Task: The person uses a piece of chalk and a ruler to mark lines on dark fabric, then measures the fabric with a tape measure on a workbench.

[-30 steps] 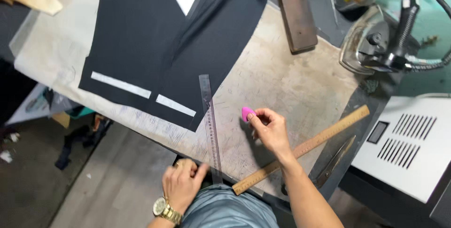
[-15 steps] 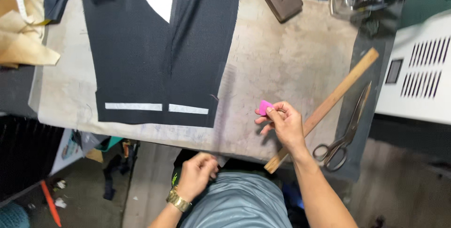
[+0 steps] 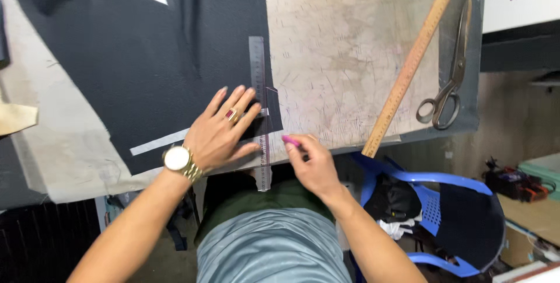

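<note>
Since the earlier frame, the left hand (image 3: 224, 131) has been brought up from the table edge and is laid flat, fingers spread, on the clear plastic ruler (image 3: 260, 111), pressing it onto the dark cut fabric panel (image 3: 175, 55). The right hand (image 3: 312, 163) has been shifted in beside the ruler's near end, its fingers pinched together on the pink tailor's chalk (image 3: 290, 140), whose tip is held just beside the ruler's right edge. A white strip (image 3: 154, 142) is seen along the panel's near hem. Farther right, a long wooden ruler (image 3: 411, 64) is laid diagonally on the worn beige table cover (image 3: 344, 44), with metal shears (image 3: 449, 81) just beyond it.
</note>
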